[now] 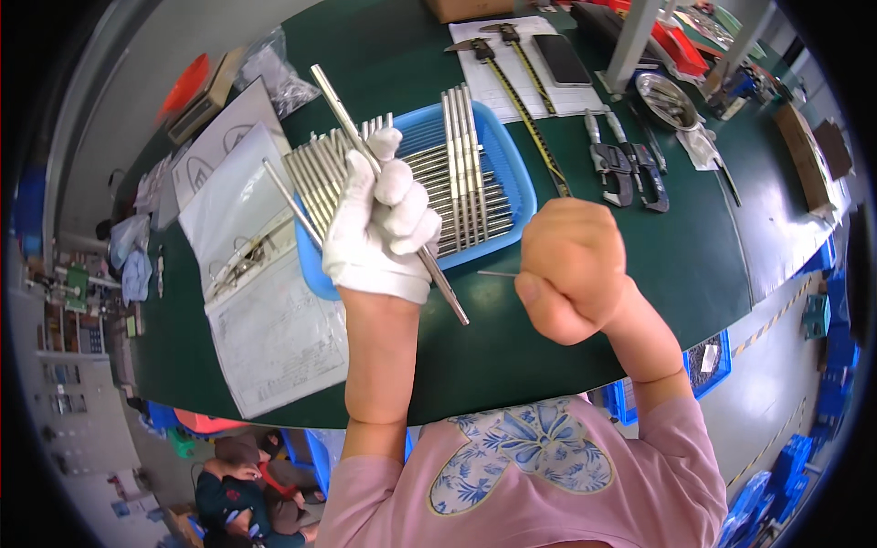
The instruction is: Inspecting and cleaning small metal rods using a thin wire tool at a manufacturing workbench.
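Observation:
My left hand [379,237], in a white glove, is closed around a long steel rod [448,292] that slants from upper left to lower right. My bare right hand [577,269] makes a fist to the right of it, gripping a thin metal pin [496,273] whose tip points left toward the rod's lower end. Pin and rod are apart. Behind the left hand sits a blue plastic basket [521,178] with many steel rods; some lie crosswise, and a stepped group [464,169] rests on top at the right. The glove hides part of the basket.
Left of the basket lie an open binder with paper sheets [274,342]. Beyond it are calipers [521,91], a black phone [561,60], micrometers [610,164] and a metal bowl [665,100]. Another person [242,489] sits low at the lower left.

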`<state>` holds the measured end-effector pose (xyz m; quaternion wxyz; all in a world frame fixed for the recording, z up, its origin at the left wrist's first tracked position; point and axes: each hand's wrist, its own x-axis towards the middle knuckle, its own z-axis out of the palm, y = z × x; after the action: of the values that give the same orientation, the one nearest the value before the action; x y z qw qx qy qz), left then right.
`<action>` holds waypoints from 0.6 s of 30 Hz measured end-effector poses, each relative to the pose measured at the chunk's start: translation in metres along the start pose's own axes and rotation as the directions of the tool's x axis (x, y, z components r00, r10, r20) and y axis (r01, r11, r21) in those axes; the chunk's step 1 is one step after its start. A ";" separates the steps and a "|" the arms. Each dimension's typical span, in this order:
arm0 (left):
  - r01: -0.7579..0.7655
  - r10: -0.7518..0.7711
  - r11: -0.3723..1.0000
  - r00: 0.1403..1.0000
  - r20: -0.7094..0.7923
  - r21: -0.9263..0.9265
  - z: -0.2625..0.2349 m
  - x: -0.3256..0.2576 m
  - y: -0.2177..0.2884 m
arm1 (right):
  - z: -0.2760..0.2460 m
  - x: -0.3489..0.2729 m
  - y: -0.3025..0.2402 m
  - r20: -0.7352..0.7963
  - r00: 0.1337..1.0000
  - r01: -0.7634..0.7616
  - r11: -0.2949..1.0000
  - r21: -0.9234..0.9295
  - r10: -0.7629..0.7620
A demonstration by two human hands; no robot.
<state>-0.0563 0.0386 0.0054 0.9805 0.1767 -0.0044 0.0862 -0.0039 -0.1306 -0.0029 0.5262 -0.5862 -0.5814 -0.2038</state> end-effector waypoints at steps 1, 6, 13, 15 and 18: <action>0.042 -0.036 0.995 0.997 0.067 -0.093 -0.001 0.000 0.006 | 0.008 -0.001 0.000 -0.007 1.000 0.001 0.999 0.041 -0.001; 0.000 0.014 0.992 0.993 0.116 -0.122 -0.003 -0.004 0.012 | 0.026 -0.006 0.001 0.060 0.998 -0.038 0.996 0.087 0.033; 0.019 -0.014 0.998 0.996 0.084 -0.062 -0.004 -0.003 0.007 | 0.026 -0.008 -0.001 0.125 0.991 -0.057 0.995 0.085 0.046; 0.020 -0.012 0.997 0.994 0.109 -0.076 -0.005 -0.003 0.006 | 0.027 -0.007 -0.001 0.149 0.988 -0.061 0.996 0.067 0.050; 0.031 -0.022 0.996 0.993 0.117 -0.080 -0.005 -0.003 0.006 | 0.027 -0.006 -0.002 0.137 0.989 -0.064 0.996 0.058 0.056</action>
<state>-0.0601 0.0455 0.0023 0.9860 0.1414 -0.0624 0.0625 -0.0168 -0.1112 -0.0175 0.5092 -0.5994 -0.6038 -0.1294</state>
